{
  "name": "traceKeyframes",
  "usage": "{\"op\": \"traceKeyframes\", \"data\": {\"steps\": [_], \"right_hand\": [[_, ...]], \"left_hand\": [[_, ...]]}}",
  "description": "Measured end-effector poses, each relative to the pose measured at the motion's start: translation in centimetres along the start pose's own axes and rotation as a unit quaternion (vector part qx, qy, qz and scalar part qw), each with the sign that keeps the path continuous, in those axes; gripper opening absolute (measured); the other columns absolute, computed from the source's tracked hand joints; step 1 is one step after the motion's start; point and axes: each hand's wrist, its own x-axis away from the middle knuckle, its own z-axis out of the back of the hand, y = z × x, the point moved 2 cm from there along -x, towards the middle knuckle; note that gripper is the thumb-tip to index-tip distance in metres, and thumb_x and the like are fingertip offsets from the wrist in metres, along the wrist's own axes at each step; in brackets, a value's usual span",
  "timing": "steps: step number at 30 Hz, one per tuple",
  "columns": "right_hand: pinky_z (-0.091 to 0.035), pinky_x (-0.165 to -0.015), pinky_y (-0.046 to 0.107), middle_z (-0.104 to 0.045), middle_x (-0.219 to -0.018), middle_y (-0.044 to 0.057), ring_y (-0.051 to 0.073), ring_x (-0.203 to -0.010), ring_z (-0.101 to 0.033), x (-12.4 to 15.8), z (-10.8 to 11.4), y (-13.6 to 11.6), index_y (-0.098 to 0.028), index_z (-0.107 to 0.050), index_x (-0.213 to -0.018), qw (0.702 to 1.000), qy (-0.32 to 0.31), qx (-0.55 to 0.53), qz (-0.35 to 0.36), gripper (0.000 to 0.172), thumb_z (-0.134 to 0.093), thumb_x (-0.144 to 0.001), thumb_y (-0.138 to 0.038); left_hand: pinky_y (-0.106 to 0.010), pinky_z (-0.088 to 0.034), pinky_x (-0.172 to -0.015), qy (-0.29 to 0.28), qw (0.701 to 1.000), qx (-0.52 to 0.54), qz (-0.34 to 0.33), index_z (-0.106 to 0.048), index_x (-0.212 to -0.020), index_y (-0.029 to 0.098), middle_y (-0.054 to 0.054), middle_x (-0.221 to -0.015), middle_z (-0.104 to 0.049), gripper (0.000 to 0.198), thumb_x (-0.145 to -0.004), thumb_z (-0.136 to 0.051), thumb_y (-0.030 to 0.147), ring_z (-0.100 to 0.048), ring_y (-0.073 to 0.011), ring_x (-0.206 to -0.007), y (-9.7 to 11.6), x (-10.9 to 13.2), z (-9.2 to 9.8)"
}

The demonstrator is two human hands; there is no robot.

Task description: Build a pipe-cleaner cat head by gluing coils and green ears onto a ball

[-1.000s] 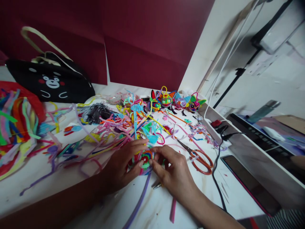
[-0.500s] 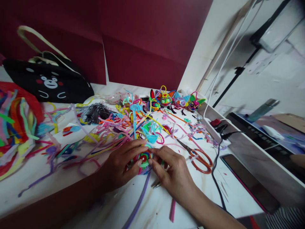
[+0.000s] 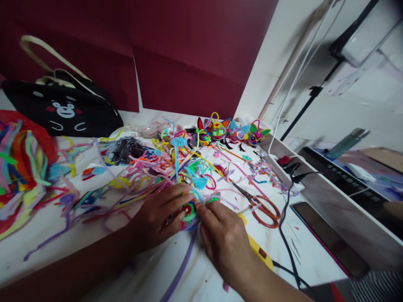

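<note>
My left hand (image 3: 160, 214) is closed around the left side of a round, colourful pipe-cleaner ornament (image 3: 189, 212), whose front shows a coiled spiral with a red centre and a small pale bead. My right hand (image 3: 220, 230) has its fingers bunched at the ornament's right edge, thumb and forefinger pressed against it; part of the piece is hidden behind the fingers. From below the ornament a purple pipe cleaner (image 3: 181, 272) trails toward me. A yellow glue gun (image 3: 260, 250) with a red switch and black cord lies partly under my right hand.
Orange-handled scissors (image 3: 262, 209) lie to the right, with a phone (image 3: 329, 241) beyond a black cable. Loose pipe cleaners (image 3: 147, 167) heap across the middle. Several finished animal-face ornaments (image 3: 218, 131) stand at the back. A black bag (image 3: 66, 111) is at back left.
My right hand has turned and its fingers have drawn together at the ornament's edge. The yellow glue gun's body now shows beside that hand. My left hand keeps its hold.
</note>
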Motion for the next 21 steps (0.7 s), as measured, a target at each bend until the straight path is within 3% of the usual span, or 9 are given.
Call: {"op": "traceKeyframes", "data": {"steps": [3,6,10,21], "right_hand": [[-0.053,-0.061,0.034,-0.067,-0.081,0.011,0.022,-0.069,-0.062,0.1,0.0,-0.2,-0.008,-0.070,-0.121,1.000,0.000,0.029,0.002,0.035,-0.044,-0.097,-0.010],[-0.055,-0.062,0.037,-0.067,-0.083,0.012,0.025,-0.071,-0.063,0.0,0.1,-0.2,-0.007,-0.068,-0.124,0.999,-0.040,0.010,-0.020,0.038,-0.044,-0.095,-0.009],[-0.057,-0.064,0.039,-0.067,-0.087,0.012,0.026,-0.075,-0.064,0.0,0.5,-0.3,-0.008,-0.064,-0.131,0.997,-0.060,-0.018,-0.042,0.043,-0.042,-0.094,-0.010],[-0.058,-0.066,0.039,-0.069,-0.091,0.012,0.025,-0.077,-0.067,1.2,1.1,-0.5,-0.009,-0.063,-0.129,0.997,0.008,-0.048,-0.064,0.036,-0.047,-0.097,-0.014]], "left_hand": [[-0.037,-0.052,-0.108,-0.005,1.000,-0.004,-0.008,-0.056,-0.137,0.020,-0.013,-0.136,-0.065,0.048,-0.091,-0.053,0.007,-0.062,-0.0236,-0.127,-0.1,0.1,0.2],[-0.039,-0.052,-0.107,-0.013,1.000,0.002,-0.009,-0.054,-0.139,0.021,-0.013,-0.137,-0.065,0.050,-0.091,-0.054,0.008,-0.062,-0.0247,-0.127,-0.1,0.0,0.3],[-0.038,-0.053,-0.105,-0.001,0.999,0.040,0.036,-0.059,-0.134,0.023,-0.011,-0.134,-0.066,0.042,-0.094,-0.052,0.012,-0.063,-0.0238,-0.124,0.0,-0.2,0.4],[-0.034,-0.055,-0.092,0.020,0.978,0.113,0.172,-0.073,-0.102,0.025,-0.006,-0.112,-0.074,0.015,-0.095,-0.060,0.024,-0.069,-0.0216,-0.106,0.3,-1.5,0.8]]}}
